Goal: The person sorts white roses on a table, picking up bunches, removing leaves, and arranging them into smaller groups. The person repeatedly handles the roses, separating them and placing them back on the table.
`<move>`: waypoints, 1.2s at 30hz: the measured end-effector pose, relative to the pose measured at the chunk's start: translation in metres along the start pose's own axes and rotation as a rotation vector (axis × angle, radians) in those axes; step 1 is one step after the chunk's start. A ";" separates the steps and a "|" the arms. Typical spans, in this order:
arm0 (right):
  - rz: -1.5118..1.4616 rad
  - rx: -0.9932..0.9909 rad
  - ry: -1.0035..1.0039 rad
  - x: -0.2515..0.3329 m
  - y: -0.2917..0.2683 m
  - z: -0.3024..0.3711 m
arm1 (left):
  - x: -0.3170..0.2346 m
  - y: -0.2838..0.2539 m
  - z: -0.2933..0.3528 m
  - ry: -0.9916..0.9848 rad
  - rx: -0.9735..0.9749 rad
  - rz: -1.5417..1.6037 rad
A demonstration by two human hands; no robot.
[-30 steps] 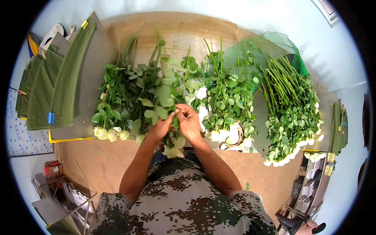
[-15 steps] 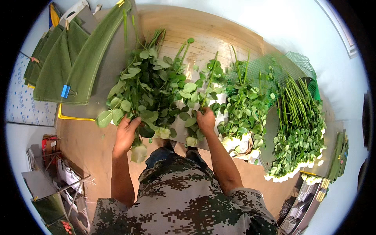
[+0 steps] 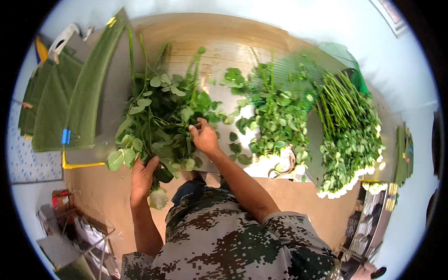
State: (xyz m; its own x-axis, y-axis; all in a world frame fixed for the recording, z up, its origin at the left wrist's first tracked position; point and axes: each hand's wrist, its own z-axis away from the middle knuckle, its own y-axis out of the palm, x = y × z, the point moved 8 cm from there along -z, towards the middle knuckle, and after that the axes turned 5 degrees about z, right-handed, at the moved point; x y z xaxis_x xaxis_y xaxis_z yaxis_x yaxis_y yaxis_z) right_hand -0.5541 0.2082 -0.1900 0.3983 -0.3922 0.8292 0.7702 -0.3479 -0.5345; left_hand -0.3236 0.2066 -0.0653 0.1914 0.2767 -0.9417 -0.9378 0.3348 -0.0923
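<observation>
My left hand (image 3: 143, 179) is closed around the stem of a white rose (image 3: 158, 198), whose bloom hangs below my fingers at the table's near edge. Its leafy stem runs up over a heap of rose stems (image 3: 163, 116) lying with cut ends pointing away from me. My right hand (image 3: 205, 139) is at the right side of that heap, thumb and forefinger apart among the leaves; the other fingers are partly hidden. Just below it, a pale rose bloom (image 3: 190, 164) shows at the near end of the heap.
Right of centre lies another bunch of white roses (image 3: 282, 121), partly under green netting (image 3: 298, 79). Farther right is a large pile of roses (image 3: 347, 126) with blooms toward me. Green cloths (image 3: 70, 102) with a blue clip (image 3: 66, 136) hang at left, above a yellow bar (image 3: 84, 165).
My right hand has moved left from the middle of the table to the left heap; the rose it held there is gone from that spot. My left hand keeps its rose. The view has shifted.
</observation>
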 end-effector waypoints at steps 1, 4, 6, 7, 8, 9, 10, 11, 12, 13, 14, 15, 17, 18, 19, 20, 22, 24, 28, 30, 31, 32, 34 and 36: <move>0.006 -0.076 -0.010 -0.005 -0.027 0.004 | -0.005 0.015 -0.004 0.004 0.006 0.001; 0.356 -0.449 -0.083 -0.049 -0.122 0.022 | 0.018 0.057 -0.034 0.022 0.183 -0.025; 0.549 -0.533 0.064 -0.081 -0.175 0.033 | 0.027 0.088 -0.050 0.049 0.252 -0.149; 0.574 -0.538 0.162 -0.106 -0.190 0.035 | 0.019 0.112 -0.052 0.028 0.317 -0.155; 0.595 -0.538 0.263 -0.128 -0.199 0.036 | 0.011 0.137 -0.051 0.004 0.381 -0.165; 0.620 -0.463 0.310 -0.137 -0.199 0.034 | 0.014 0.155 -0.053 0.017 0.399 -0.071; 0.644 -0.385 0.354 -0.145 -0.199 0.029 | 0.022 0.170 -0.059 0.031 0.418 -0.032; 0.667 -0.301 0.398 -0.154 -0.197 0.027 | 0.032 0.186 -0.062 0.041 0.438 0.064; 0.641 -0.318 0.345 -0.157 -0.202 0.024 | 0.042 0.199 -0.066 0.051 0.458 0.161; 0.613 -0.335 0.287 -0.157 -0.206 0.021 | 0.061 0.205 -0.075 0.011 0.449 0.063; 0.584 -0.351 0.233 -0.150 -0.210 0.020 | 0.070 0.210 -0.079 -0.031 0.441 -0.036; 0.572 -0.379 0.205 -0.144 -0.213 0.023 | 0.077 0.211 -0.077 -0.091 0.379 -0.088; 0.554 -0.378 0.219 -0.128 -0.207 0.027 | 0.114 0.211 -0.089 -0.208 0.326 -0.168; 0.543 -0.386 0.239 -0.122 -0.204 0.030 | 0.108 0.214 -0.087 -0.266 0.312 -0.215; 0.601 -0.323 0.338 -0.126 -0.196 0.032 | 0.104 0.218 -0.080 -0.322 0.391 -0.329; 0.595 -0.314 0.356 -0.133 -0.194 0.031 | 0.111 0.219 -0.082 -0.343 0.411 -0.358; 0.588 -0.295 0.391 -0.155 -0.188 0.024 | 0.143 0.220 -0.096 -0.385 0.451 -0.412; 0.573 -0.305 0.305 -0.159 -0.192 0.021 | 0.152 0.216 -0.102 -0.342 0.425 -0.435; 0.553 -0.283 0.234 -0.129 -0.191 0.022 | 0.173 0.204 -0.114 -0.274 0.326 -0.382; 0.650 -0.263 0.280 -0.142 -0.184 0.023 | 0.170 0.214 -0.113 -0.242 0.333 -0.358; 0.641 -0.324 0.276 -0.157 -0.185 0.019 | 0.168 0.218 -0.112 -0.227 0.341 -0.406; 0.622 -0.341 0.262 -0.157 -0.186 0.019 | 0.165 0.215 -0.114 -0.218 0.333 -0.451; 0.587 -0.377 0.224 -0.138 -0.195 0.019 | 0.164 0.207 -0.122 -0.176 0.272 -0.491; 0.452 -0.465 0.213 -0.119 -0.207 0.026 | 0.168 0.198 -0.128 -0.116 0.173 -0.486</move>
State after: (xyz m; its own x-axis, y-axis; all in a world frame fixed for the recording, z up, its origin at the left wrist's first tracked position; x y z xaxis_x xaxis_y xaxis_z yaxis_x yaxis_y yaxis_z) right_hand -0.7476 0.3488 -0.1739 0.4872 -0.7277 0.4828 0.2382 -0.4211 -0.8752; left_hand -0.5137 0.2043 -0.2832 0.6319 0.1472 -0.7609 -0.6735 0.5901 -0.4452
